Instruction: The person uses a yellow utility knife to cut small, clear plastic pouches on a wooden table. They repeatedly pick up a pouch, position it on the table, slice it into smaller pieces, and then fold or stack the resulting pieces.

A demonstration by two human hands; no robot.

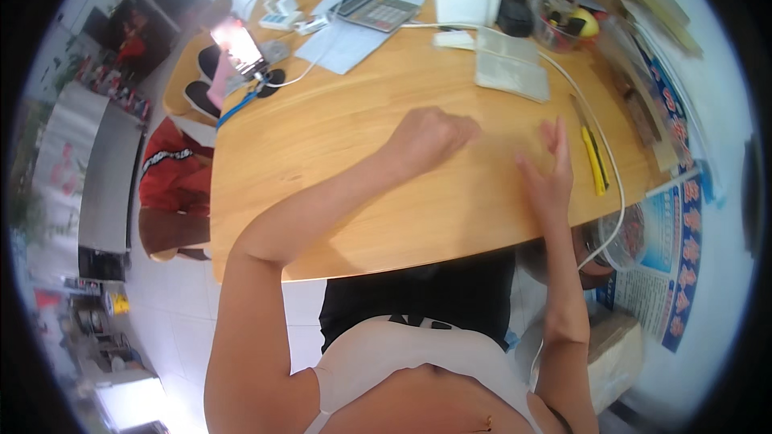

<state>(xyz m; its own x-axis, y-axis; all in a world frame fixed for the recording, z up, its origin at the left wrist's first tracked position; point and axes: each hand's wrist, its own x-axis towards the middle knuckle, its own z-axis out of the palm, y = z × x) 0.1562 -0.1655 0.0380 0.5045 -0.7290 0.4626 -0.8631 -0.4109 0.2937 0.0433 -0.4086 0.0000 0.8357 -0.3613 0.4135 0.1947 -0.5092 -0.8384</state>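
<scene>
Over the wooden table [338, 193], my left hand [429, 135] is curled into a loose fist, with nothing visible in it; its palm side is hidden. My right hand [550, 178] is raised to the right of it, blurred, thumb and fingers apart and holding nothing. A yellow utility knife [594, 160] lies on the table just right of my right hand. Beyond both hands is a flat, pale plastic-covered item [511, 66], with a small white piece [453, 40] beside it.
A white cable [603, 126] runs down the table's right side. A lit phone [238, 45] stands at the left edge. Farther back are a calculator [377, 10], papers [341, 45], a power strip [280, 20] and a clear tub [552, 39]. A red garment [175, 157] hangs over a chair.
</scene>
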